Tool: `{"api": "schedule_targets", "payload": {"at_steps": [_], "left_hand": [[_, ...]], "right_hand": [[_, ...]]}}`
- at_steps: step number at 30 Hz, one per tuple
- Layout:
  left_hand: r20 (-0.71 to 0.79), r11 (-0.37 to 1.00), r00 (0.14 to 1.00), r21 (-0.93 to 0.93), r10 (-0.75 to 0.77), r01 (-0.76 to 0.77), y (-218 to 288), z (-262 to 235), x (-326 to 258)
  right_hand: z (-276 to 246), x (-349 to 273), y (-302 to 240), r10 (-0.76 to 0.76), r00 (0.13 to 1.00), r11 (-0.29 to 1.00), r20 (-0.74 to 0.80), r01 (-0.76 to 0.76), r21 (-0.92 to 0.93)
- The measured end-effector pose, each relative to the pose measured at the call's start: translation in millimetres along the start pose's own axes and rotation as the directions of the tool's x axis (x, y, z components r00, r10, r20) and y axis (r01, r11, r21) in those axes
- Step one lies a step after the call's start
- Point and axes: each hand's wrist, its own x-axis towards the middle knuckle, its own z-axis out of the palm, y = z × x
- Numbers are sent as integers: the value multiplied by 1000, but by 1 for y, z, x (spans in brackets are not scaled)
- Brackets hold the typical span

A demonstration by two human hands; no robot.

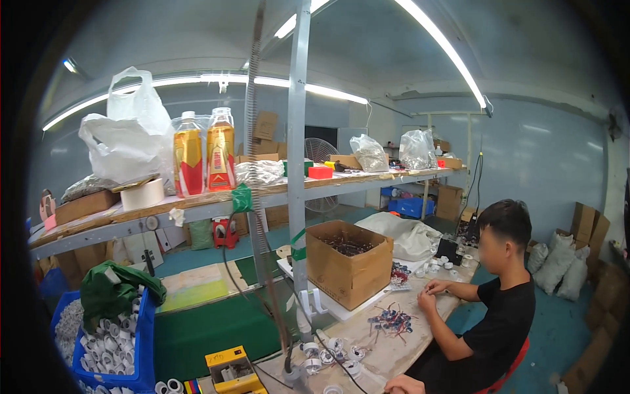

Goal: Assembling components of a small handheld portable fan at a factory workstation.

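Nearest your hand: white round pieces, loosely clustered on the worktable near the lower edge, left of your fingers. One hand shows, cut off by the frame, probably your right hand: fingers point left, knuckles bent. Can't tell if it's pinching anything; fingertips too low in frame. Your left hand isn't visible.

Handling, my read: pieces look like light, stiff plastic, smooth, likely to roll if set on edge. Pick by the outer rim, thumb against one or two fingers; go easy on squeeze in case the walls are thin. A dark cable runs among them, so watch for snags.

Further up the table: heap of thin-wired parts, red leads tangled. Wires look soft; I'd lift by the bodies, not the leads. Behind it, open cardboard box with more dark parts inside. Co-worker sits at right, hands close together over the table edge; what's between them is too small to tell. Left side: yellow bin, then blue crate of white fittings.
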Motion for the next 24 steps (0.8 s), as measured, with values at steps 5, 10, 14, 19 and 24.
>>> {"api": "schedule_targets", "payload": {"at_steps": [5,10,14,19,24], "left_hand": [[81,996,996,86,-42,35,-2,2,1],[148,995,989,95,20,-34,-11,8,8],[212,975,967,203,-139,96,28,-19,31],[263,968,949,222,-175,117,87,-83,74],[357,957,899,228,-253,178,128,-139,59]], "right_hand": [[-11,57,40,-150,987,986,-59,146,-77],[3,128,106,-74,993,993,-87,81,87],[29,220,89,-123,992,973,26,116,199],[21,323,29,-191,971,924,142,130,358],[2,363,20,-180,943,954,279,98,284]]}}
